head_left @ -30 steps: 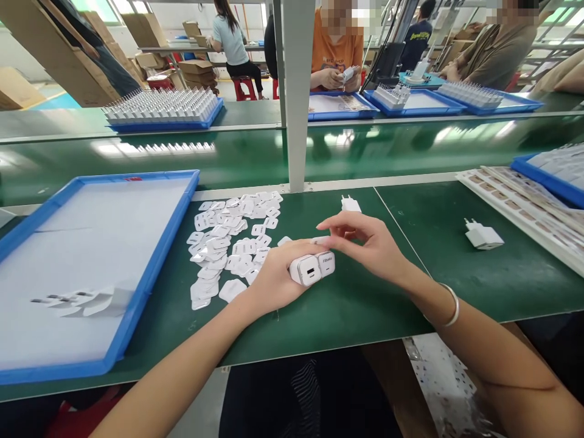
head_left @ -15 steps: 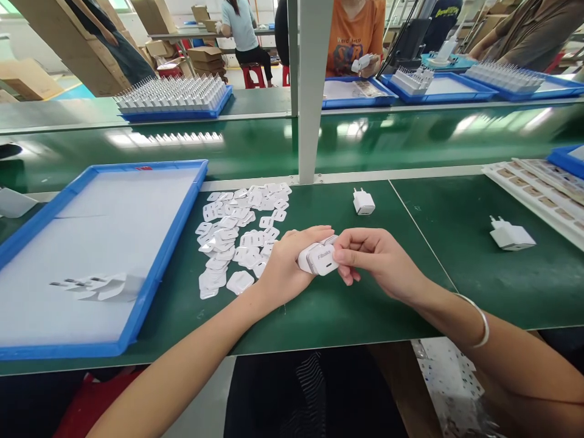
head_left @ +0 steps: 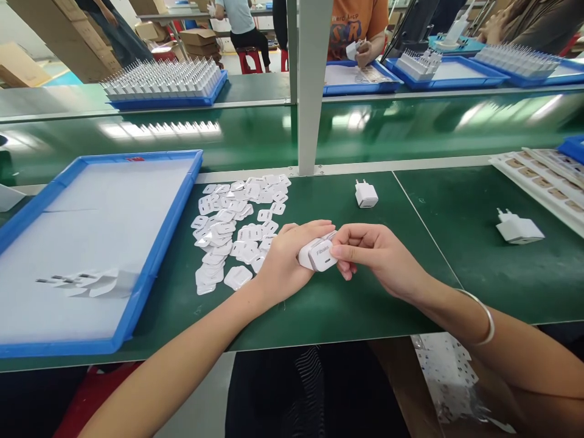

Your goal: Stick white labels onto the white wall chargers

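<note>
My left hand (head_left: 289,255) is wrapped round a white plug charger (head_left: 305,255), mostly hidden by the palm and fingers. Against its front lies a white face plate (head_left: 322,258) with grey lettering and a small slot. The thumb and forefinger of my right hand (head_left: 374,255) pinch that plate's right edge. Whether the plate is seated on the charger I cannot tell. Left of my hands, many similar loose white plates (head_left: 246,210) are spread over the green table (head_left: 319,316). Beyond my right hand stands another white plug charger (head_left: 366,194), its pins pointing up.
A blue-rimmed tray (head_left: 157,249) at left holds a few white chargers (head_left: 98,283). Another charger (head_left: 519,228) lies at right, near a white compartment tray (head_left: 538,182). A grey post (head_left: 308,91) rises beyond the table. Across the green belt (head_left: 182,137), a person in orange (head_left: 358,30) handles a white piece.
The view has tilted slightly downward, so the background sits higher. My hands keep nearly the same grip, with the face plate turned slightly.
</note>
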`<control>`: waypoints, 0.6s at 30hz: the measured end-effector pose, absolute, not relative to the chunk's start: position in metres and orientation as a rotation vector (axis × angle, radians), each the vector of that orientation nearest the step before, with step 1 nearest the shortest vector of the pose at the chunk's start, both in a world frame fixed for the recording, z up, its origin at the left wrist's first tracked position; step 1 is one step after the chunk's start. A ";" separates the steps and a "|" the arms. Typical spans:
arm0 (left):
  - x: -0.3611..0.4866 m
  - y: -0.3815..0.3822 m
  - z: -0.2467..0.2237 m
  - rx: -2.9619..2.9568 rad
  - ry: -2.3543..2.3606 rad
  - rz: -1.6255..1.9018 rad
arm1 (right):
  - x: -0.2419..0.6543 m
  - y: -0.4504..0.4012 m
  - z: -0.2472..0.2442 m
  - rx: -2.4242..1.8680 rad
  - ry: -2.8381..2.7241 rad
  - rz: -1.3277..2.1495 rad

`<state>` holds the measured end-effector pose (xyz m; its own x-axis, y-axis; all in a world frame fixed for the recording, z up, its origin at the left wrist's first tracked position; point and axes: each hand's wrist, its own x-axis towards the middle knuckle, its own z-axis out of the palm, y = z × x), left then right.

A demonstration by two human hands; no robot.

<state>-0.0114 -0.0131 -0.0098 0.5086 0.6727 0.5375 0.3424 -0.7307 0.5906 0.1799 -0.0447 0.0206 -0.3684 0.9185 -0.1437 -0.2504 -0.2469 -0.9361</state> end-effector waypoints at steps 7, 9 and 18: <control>-0.012 -0.015 -0.010 2.391 0.809 1.078 | 0.179 -0.048 0.024 -0.993 -1.128 1.733; -0.013 -0.015 -0.010 2.402 0.796 1.082 | 0.179 -0.049 0.025 -0.994 -1.123 1.733; -0.013 -0.015 -0.010 2.416 0.809 1.071 | 0.178 -0.050 0.025 -1.023 -1.132 1.723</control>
